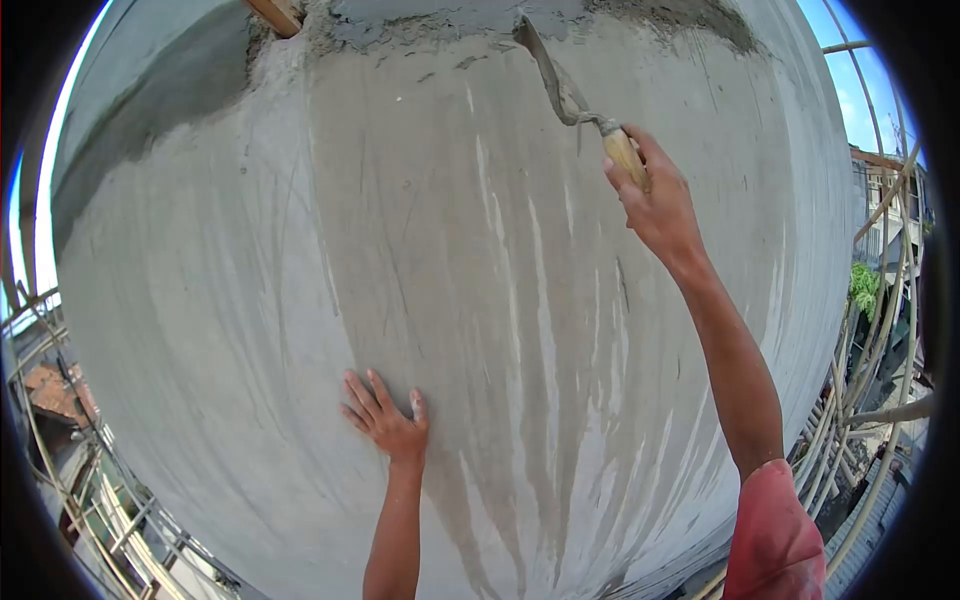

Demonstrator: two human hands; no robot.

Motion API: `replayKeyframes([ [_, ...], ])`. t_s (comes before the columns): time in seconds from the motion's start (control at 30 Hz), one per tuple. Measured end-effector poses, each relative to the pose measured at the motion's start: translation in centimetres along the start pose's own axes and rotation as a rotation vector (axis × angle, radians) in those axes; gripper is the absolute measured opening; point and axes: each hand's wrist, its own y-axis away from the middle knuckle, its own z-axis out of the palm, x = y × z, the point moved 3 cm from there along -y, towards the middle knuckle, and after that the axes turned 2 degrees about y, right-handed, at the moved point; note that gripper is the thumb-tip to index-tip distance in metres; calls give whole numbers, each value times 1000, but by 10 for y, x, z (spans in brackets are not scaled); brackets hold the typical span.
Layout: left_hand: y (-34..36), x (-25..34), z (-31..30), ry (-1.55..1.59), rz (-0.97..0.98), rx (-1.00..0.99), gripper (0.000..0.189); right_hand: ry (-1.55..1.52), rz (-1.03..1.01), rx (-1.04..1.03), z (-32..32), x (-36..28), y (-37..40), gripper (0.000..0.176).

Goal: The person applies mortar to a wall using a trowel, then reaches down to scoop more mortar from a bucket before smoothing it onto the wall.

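Note:
My right hand (pixel 655 195) is wrapped round the wooden handle of a trowel (pixel 560 88), raised at the upper right of the view. The trowel's grey, mortar-smeared blade points up and left, its tip at the lower edge of a rough band of mortar (pixel 430 30) along the wall's top. Lower down, my left hand (pixel 388 418) rests against the grey plastered wall (pixel 430 230) with its fingers spread and holds nothing. Pale streaks run down the wall between and below my hands.
A piece of wood (pixel 274 16) juts out at the wall's top left. Bamboo scaffolding (pixel 880 340) stands beyond the right edge, and more poles (pixel 125 530) cross at the lower left. Rooftops (pixel 58 392) and a green plant (pixel 863 288) show farther off.

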Motion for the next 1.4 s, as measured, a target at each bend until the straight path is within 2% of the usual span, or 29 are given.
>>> replayKeyframes([
  [0.03,-1,0,2,1,-7,5,63,223,-249,162,19,-11,-30,40],
  [0.1,1,1,3,0,-15,-5,64,375,-216,104,45,-48,-70,39],
  [0.17,1,-1,2,5,-24,-6,65,526,-366,135,73,-72,-97,42],
  [0.2,2,-1,2,9,-25,-12,66,523,-373,132,85,-79,-106,42],
  [0.27,1,-1,2,15,-30,-4,66,687,-555,258,104,-96,-119,44],
  [0.37,2,-1,0,25,-35,-12,66,777,-680,305,123,-105,-131,48],
  [0.5,2,-3,2,48,-29,5,66,830,-664,332,116,-90,-142,50],
  [0.57,3,-2,1,52,-28,4,67,935,-518,299,101,-71,-146,51],
  [0.67,3,-3,2,51,-29,7,67,927,-473,340,77,-60,-140,50],
  [0.7,2,-3,3,51,-33,10,67,927,-476,343,78,-62,-139,50],
  [0.77,2,-3,3,47,-44,4,67,809,-333,288,75,-84,-123,49],
  [0.9,2,-3,3,58,-37,2,68,821,-469,272,103,-123,-114,46],
  [0.97,2,-3,3,59,-38,7,68,702,-511,294,120,-146,-113,45],
  [1.0,2,-3,3,65,-36,9,68,698,-513,293,127,-158,-112,45],
  [1.07,2,-4,2,64,-35,6,68,697,-426,165,138,-176,-109,44],
  [1.23,2,-5,3,61,-51,26,65,747,-441,193,156,-171,-108,45],
  [1.4,3,-4,3,73,-35,7,67,767,-382,243,130,-129,-111,45],
])
